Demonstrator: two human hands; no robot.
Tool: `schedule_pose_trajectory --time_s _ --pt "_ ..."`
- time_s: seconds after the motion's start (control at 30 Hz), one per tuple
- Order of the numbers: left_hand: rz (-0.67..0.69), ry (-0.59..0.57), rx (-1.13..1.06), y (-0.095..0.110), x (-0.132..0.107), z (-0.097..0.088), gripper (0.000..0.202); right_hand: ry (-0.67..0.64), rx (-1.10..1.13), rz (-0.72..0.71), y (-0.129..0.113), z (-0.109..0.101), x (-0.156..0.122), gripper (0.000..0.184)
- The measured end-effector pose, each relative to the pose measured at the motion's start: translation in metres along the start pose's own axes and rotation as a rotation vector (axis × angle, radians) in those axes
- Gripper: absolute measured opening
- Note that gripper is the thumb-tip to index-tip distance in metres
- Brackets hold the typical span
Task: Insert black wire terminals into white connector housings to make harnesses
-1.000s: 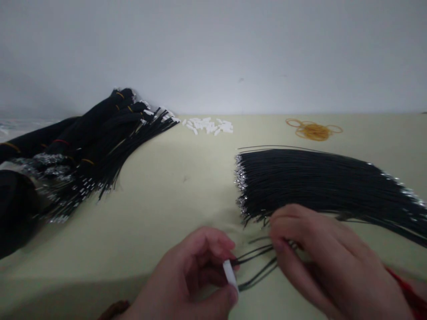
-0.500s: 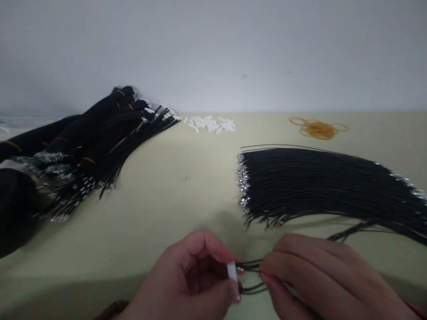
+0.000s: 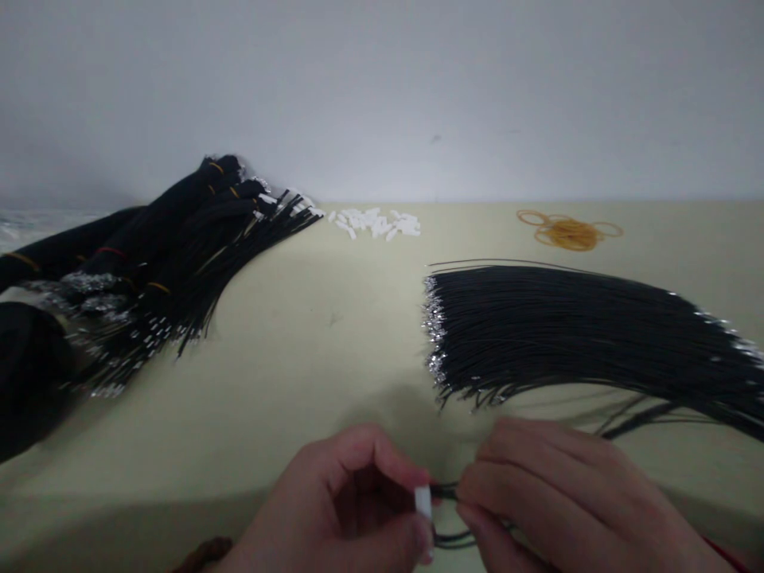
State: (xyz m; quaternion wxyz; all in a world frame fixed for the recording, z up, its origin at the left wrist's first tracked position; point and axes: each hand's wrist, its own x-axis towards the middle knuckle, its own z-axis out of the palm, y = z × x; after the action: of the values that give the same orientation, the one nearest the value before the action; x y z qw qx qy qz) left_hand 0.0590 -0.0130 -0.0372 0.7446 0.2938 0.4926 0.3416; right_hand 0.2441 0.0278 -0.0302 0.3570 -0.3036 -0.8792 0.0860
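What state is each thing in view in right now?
White piece, pinched, near upright.
Left hand, grip closed.
Held wires, pinched.
Right hand, grip closed.
Wire spread, loose, laid flat.
Wire bundles, banded, piled.
Small white pieces, scattered.
Rubber bands, slack, heaped.

I see the left hand (image 3: 337,509) curled and pinching, near side; the right hand (image 3: 561,493) pinches just beside.

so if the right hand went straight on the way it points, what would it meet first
Along the thin black wires the right hand holds, probably the small white rectangular plastic-looking block pinched in the left hand, or that hand's fingertips; depth is unclear.
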Motion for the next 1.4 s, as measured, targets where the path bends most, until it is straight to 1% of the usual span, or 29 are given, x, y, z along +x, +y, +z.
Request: schedule_pose_trajectory --time_s 0.07,0.17,0.27,0.37,0.43,0.5,0.6,0.67,0.73,0.87,0.97,1.03,1.13,1.2,1.27,1.4 --pt "0.011 -0.003 0.012 0.003 0.000 0.000 0.015 -0.042 0.000 0.033 0.010 -0.005 0.006 0.031" --pt "0.016 0.009 0.031 0.009 0.000 0.003 0.016 -0.140 -0.162 0.050 0.032 -0.008 0.012 0.020" --pt "0.032 0.062 0.033 0.013 -0.001 0.009 0.017 -0.186 -0.252 0.029 0.050 -0.005 0.013 0.021" --pt "0.058 0.107 0.012 0.013 -0.002 0.014 0.017 -0.167 -0.250 0.004 0.055 -0.003 0.013 0.020" --pt "0.062 0.097 0.005 0.012 -0.002 0.014 0.018 -0.112 -0.229 -0.017 0.053 -0.004 0.013 0.018" --pt "0.061 0.076 0.009 0.011 -0.001 0.011 0.018 -0.067 -0.163 -0.048 0.047 -0.007 0.012 0.015" --pt "0.067 0.025 0.030 0.009 0.001 0.006 0.017 -0.082 -0.018 -0.068 0.031 -0.010 0.008 0.015" --pt "0.075 0.008 0.032 0.009 0.002 0.003 0.017 -0.111 0.041 -0.035 0.018 -0.009 0.004 0.020" --pt "0.069 0.005 0.024 0.010 0.002 0.003 0.017 -0.102 0.051 0.013 0.007 -0.006 0.000 0.027" --pt "0.037 0.024 0.019 0.009 0.001 0.004 0.016 -0.032 0.009 0.049 0.000 0.002 -0.002 0.039" --pt "0.024 0.019 0.014 0.008 0.000 0.005 0.014 0.014 -0.020 0.016 0.001 0.005 0.000 0.044" --pt "0.008 0.013 0.017 0.008 -0.001 0.005 0.013 0.000 -0.010 -0.012 0.002 0.004 0.002 0.046" --pt "-0.007 0.015 0.023 0.008 -0.001 0.005 0.014 -0.046 -0.006 -0.003 -0.001 0.000 0.004 0.044" --pt "-0.001 0.026 0.023 0.007 0.000 0.005 0.015 -0.043 -0.035 0.012 -0.004 -0.002 0.004 0.043" --pt "0.009 0.028 0.018 0.007 0.000 0.004 0.014 -0.040 -0.079 0.012 -0.005 -0.003 0.004 0.041" --pt "0.016 0.017 0.014 0.006 0.001 0.004 0.013 -0.078 -0.183 0.003 -0.005 -0.002 0.002 0.035"
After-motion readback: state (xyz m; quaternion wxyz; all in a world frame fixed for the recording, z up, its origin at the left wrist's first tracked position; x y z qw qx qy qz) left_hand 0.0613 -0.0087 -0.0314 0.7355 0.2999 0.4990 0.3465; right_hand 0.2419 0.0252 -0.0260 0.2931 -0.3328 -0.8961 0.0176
